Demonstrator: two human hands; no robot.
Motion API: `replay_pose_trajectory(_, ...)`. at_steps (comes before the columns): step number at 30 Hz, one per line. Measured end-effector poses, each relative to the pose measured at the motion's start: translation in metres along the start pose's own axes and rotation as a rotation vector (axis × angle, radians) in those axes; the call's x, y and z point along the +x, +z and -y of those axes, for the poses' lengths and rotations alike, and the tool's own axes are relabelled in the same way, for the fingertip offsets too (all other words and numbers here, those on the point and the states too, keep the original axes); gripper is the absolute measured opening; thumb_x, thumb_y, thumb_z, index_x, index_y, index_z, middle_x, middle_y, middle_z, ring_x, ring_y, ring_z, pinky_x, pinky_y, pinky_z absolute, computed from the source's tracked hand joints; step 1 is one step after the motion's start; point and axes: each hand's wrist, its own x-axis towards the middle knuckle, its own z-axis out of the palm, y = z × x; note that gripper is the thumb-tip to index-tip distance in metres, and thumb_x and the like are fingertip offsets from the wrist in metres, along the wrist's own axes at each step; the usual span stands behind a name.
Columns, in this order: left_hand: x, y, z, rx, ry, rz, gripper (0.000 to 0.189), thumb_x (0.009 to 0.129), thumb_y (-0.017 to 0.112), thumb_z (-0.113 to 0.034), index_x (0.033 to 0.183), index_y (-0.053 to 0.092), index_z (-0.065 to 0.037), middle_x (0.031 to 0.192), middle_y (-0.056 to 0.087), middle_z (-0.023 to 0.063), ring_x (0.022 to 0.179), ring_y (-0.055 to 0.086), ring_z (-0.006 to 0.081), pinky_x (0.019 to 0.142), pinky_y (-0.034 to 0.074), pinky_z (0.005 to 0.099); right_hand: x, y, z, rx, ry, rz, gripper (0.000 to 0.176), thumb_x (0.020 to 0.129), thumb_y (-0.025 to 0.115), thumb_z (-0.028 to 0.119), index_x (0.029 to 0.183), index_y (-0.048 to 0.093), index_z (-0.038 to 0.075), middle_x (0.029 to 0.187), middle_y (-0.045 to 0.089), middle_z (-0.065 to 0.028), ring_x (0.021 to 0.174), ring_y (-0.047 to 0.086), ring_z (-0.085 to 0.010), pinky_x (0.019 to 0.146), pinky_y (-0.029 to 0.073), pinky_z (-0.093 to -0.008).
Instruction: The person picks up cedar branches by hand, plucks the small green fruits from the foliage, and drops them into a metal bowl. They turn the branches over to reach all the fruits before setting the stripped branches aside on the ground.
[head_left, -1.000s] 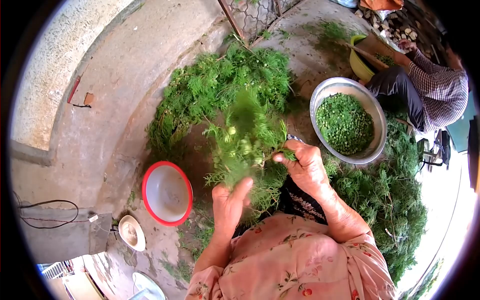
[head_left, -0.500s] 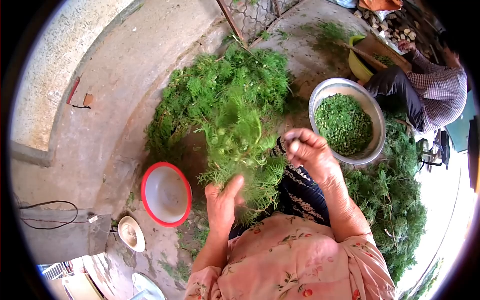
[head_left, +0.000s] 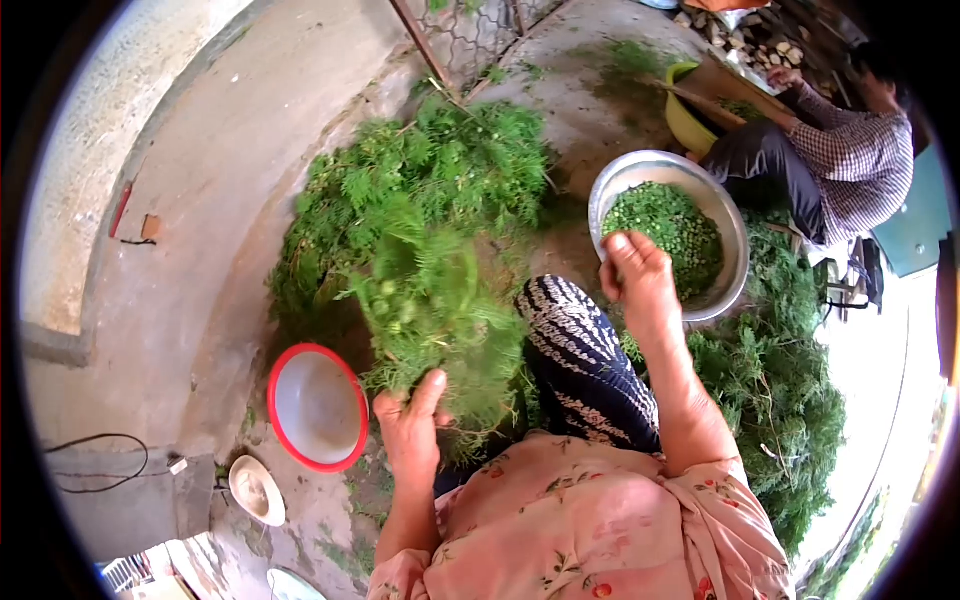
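My left hand (head_left: 411, 428) is closed around the lower end of a feathery green branch (head_left: 425, 300) with small pale-green cones on it. The branch stands up in front of my lap, its tips slightly blurred. Over the near-left rim of a metal basin (head_left: 733, 270), my right hand (head_left: 642, 275) is curled, fingers pressed together. What those fingers hold, if anything, is hidden. Many small round green cones (head_left: 665, 225) with leafy bits lie in the basin.
Ahead lies a heap of green branches (head_left: 340, 210); another pile (head_left: 765, 400) is at right. A red-rimmed bowl (head_left: 364, 400) and a straw-coloured hat-like dish (head_left: 257, 490) sit at left. Upper right, a person (head_left: 860, 175) sits beside a yellow-green tub (head_left: 687, 125).
My right hand has moved from beside the branch up and right to the metal basin's rim. My left hand still grips the branch. The whole view has shifted slightly.
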Motion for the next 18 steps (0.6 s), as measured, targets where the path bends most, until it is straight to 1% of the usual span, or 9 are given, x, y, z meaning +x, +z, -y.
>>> replay_pose_trajectory(2,-0.001,0.001,-0.008,-0.078,-0.023,-0.030,0.023,0.074,0.071,-0.013,0.091,0.057,-0.006,0.082,0.058,0.0021,0.069,0.054,0.0096,0.042,0.038,0.0216,0.022,-0.031,0.000,0.075,0.010,-0.173,0.018,0.089,0.052,0.015,0.097,0.057,0.000,0.071,0.055,-0.0040,0.059,0.048,-0.0101,0.053,0.038,-0.0216)
replay_pose_trajectory(3,-0.001,0.000,-0.014,-0.071,-0.060,-0.075,0.027,0.072,0.072,-0.014,0.093,0.057,-0.005,0.081,0.058,0.0017,0.068,0.053,0.0093,0.042,0.036,0.0213,0.043,-0.062,-0.018,0.376,-0.009,-0.156,0.021,0.088,0.051,0.011,0.104,0.052,-0.003,0.083,0.054,-0.0085,0.072,0.052,-0.0146,0.066,0.045,-0.0261)
replay_pose_trajectory(4,0.000,-0.004,-0.018,-0.062,-0.096,-0.126,0.031,0.071,0.073,-0.014,0.095,0.056,-0.005,0.080,0.058,0.0014,0.067,0.053,0.0090,0.041,0.035,0.0209,0.043,-0.068,-0.007,0.451,-0.043,-0.246,0.029,0.085,0.052,0.006,0.111,0.047,-0.005,0.089,0.052,-0.0096,0.080,0.053,-0.0182,0.079,0.048,-0.0341)
replay_pose_trajectory(6,0.009,-0.017,-0.012,-0.221,-0.047,-0.094,0.037,0.067,0.070,-0.010,0.100,0.055,-0.004,0.079,0.058,0.0011,0.057,0.050,0.0073,0.036,0.029,0.0186,0.060,-0.111,-0.011,0.349,-0.116,-0.365,0.032,0.084,0.054,0.006,0.114,0.046,-0.001,0.100,0.050,-0.0095,0.089,0.050,-0.0188,0.087,0.045,-0.0435)
replay_pose_trajectory(8,0.019,-0.036,-0.004,-0.371,-0.072,-0.009,0.037,0.067,0.067,-0.008,0.102,0.054,-0.003,0.079,0.058,0.0019,0.050,0.048,0.0070,0.034,0.027,0.0179,0.066,-0.140,-0.008,0.211,-0.088,-0.476,0.037,0.085,0.055,0.008,0.120,0.045,0.003,0.118,0.045,-0.0104,0.110,0.043,-0.0202,0.089,0.043,-0.0456)
replay_pose_trajectory(12,0.024,-0.056,-0.001,-0.306,-0.017,-0.067,0.027,0.076,0.059,-0.021,0.094,0.058,-0.001,0.073,0.061,0.0049,0.044,0.046,0.0075,0.036,0.031,0.0189,0.065,-0.159,-0.015,0.219,-0.164,-0.432,0.038,0.086,0.055,0.008,0.121,0.045,-0.002,0.116,0.048,-0.0141,0.106,0.049,-0.0237,0.085,0.047,-0.0390)
replay_pose_trajectory(14,0.022,-0.051,-0.013,-0.361,-0.011,-0.041,0.028,0.084,0.048,-0.027,0.087,0.059,-0.001,0.062,0.058,0.0063,0.043,0.045,0.0134,0.041,0.036,0.0246,0.065,-0.149,-0.016,0.318,-0.198,-0.408,0.032,0.087,0.053,0.005,0.116,0.047,-0.008,0.110,0.052,-0.0168,0.095,0.056,-0.0259,0.082,0.051,-0.0348)
replay_pose_trajectory(16,0.029,-0.055,-0.008,-0.626,0.125,0.186,0.027,0.086,0.045,-0.025,0.082,0.058,-0.002,0.064,0.056,0.0060,0.048,0.047,0.0159,0.047,0.039,0.0289,0.057,-0.123,-0.011,0.344,-0.217,-0.321,0.031,0.087,0.052,0.004,0.114,0.048,-0.009,0.106,0.054,-0.0168,0.094,0.057,-0.0273,0.080,0.052,-0.0352)
replay_pose_trajectory(18,0.036,-0.066,0.001,-0.693,0.105,0.197,0.026,0.088,0.043,-0.025,0.081,0.056,-0.003,0.066,0.055,0.0056,0.052,0.048,0.0158,0.050,0.040,0.0303,0.048,-0.093,-0.005,0.371,-0.218,-0.279,0.025,0.087,0.052,0.004,0.109,0.051,-0.009,0.099,0.057,-0.0159,0.090,0.059,-0.0257,0.077,0.051,-0.0371)
